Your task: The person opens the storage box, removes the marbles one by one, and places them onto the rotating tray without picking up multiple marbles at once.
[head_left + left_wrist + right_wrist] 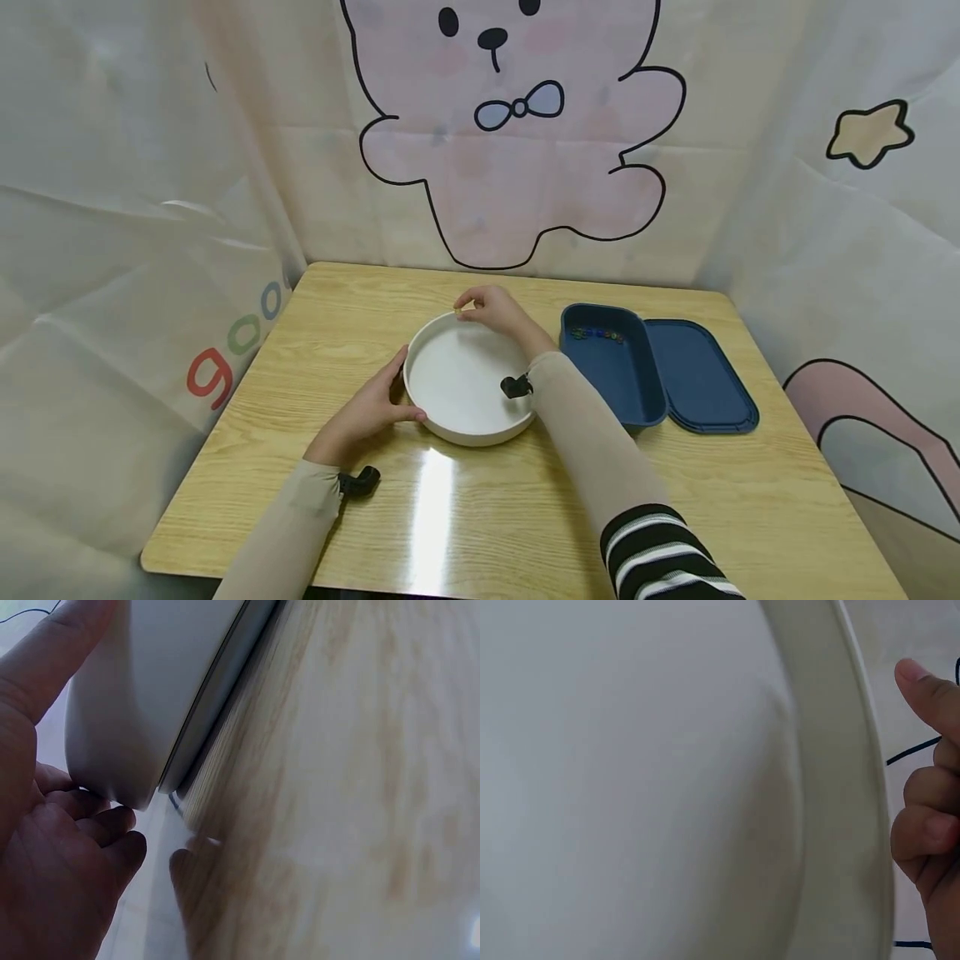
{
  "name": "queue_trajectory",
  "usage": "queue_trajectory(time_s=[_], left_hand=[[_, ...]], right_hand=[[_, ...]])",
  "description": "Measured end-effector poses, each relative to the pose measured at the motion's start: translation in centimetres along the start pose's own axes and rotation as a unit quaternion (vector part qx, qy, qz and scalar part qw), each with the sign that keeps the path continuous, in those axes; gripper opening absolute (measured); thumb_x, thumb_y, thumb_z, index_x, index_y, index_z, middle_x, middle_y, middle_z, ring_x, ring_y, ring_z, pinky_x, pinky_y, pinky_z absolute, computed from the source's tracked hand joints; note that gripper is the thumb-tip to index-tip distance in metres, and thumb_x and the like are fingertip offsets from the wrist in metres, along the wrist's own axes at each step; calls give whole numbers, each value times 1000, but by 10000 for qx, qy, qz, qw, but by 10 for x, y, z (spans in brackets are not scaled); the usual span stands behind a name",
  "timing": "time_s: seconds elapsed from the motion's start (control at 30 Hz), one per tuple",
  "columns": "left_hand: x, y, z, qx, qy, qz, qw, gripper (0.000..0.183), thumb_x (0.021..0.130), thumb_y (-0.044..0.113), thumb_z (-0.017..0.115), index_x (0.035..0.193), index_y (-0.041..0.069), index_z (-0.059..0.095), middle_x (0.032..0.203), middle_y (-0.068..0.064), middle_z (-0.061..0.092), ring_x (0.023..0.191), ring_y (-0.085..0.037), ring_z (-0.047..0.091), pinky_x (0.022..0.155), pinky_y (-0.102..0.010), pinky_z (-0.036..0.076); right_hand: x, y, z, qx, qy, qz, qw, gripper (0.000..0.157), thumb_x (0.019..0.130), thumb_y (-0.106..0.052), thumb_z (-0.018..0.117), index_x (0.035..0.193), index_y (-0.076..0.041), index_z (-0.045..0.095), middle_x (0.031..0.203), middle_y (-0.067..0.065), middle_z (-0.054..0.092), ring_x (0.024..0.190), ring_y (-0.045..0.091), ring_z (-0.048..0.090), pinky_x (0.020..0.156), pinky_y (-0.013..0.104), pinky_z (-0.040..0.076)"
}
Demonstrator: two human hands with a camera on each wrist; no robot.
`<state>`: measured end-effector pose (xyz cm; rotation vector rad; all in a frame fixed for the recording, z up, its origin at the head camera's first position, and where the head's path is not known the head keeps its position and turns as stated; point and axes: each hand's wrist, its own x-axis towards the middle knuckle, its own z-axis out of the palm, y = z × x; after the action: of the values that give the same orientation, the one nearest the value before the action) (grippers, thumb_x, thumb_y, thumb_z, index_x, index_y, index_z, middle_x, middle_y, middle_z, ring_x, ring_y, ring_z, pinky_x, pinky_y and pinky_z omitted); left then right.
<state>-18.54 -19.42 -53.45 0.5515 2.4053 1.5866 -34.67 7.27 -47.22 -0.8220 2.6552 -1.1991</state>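
Note:
A shallow, round white tray (468, 379) with a raised rim sits mid-table. My left hand (371, 410) holds it by the left side, thumb at the near rim and fingers along the outer wall. In the left wrist view those fingers (112, 825) curl by the tray's wall (142, 697). At the far rim my right hand (495, 312) pinches a small yellowish piece (458, 311) between thumb and forefinger; its exact kind I cannot tell. The right wrist view shows the right hand (934, 780) just outside the tray's rim (866, 750), its other fingers curled.
Right of the tray stands a dark blue box (622, 379) with several small coloured beads (596, 334) at its far end. Its matching flat lid (701, 375) lies against its right side. A printed cloth (495, 192) hangs behind the wooden table (360, 533).

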Motion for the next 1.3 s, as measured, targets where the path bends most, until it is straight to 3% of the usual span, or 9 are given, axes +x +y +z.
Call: queue_trajectory(time_s=[0.3, 0.5, 0.73, 0.87, 1.0, 1.3], left_hand=[[1, 1, 1, -18, -7, -26, 10000, 130, 77, 33, 92, 167, 22, -1, 172, 3, 4, 158, -18, 7, 127, -48, 14], [0, 0, 1, -101, -42, 54, 9999, 129, 78, 33, 91, 167, 21, -2, 173, 2, 5, 158, -18, 7, 127, -48, 14], [0, 0, 0, -93, -39, 53, 9999, 129, 77, 33, 91, 166, 29, -2, 173, 4, 4, 158, -17, 7, 127, -47, 14], [0, 0, 1, 15, -19, 46, 10000, 129, 76, 37, 91, 166, 30, -1, 172, 4, 5, 158, -17, 8, 127, -47, 15], [1, 0, 1, 118, 16, 8, 9999, 130, 75, 41, 91, 166, 29, 0, 172, 3, 6, 158, -18, 8, 127, -48, 15], [0, 1, 0, 171, 72, -41, 9998, 130, 73, 44, 91, 166, 30, 1, 172, 3, 6, 158, -20, 9, 127, -49, 15]], right_hand=[[0, 9, 14, -5, -131, 144, 9998, 17, 91, -17, 78, 108, -14, 78, 71, -3, 51, 70, 13, 42, 62, 25, 37], [0, 9, 22, -124, -113, 203, 9997, 16, 91, -15, 78, 108, -15, 78, 66, -4, 44, 65, 12, 39, 59, 25, 34], [0, 9, 25, -145, -151, 271, 9994, 16, 92, -17, 78, 108, -16, 77, 72, -3, 50, 69, 13, 41, 61, 27, 35], [-1, 7, 21, -220, -80, 230, 9995, 16, 92, -19, 79, 108, -17, 78, 77, -2, 54, 73, 15, 43, 63, 28, 37], [-2, 1, 13, -294, 13, 76, 9995, 18, 93, -21, 78, 110, -17, 78, 73, 0, 50, 71, 15, 44, 62, 28, 38], [-7, -19, -17, -389, -7, -57, 9992, 25, 96, -27, 75, 120, -18, 75, 73, 2, 46, 68, 18, 43, 60, 31, 36]])
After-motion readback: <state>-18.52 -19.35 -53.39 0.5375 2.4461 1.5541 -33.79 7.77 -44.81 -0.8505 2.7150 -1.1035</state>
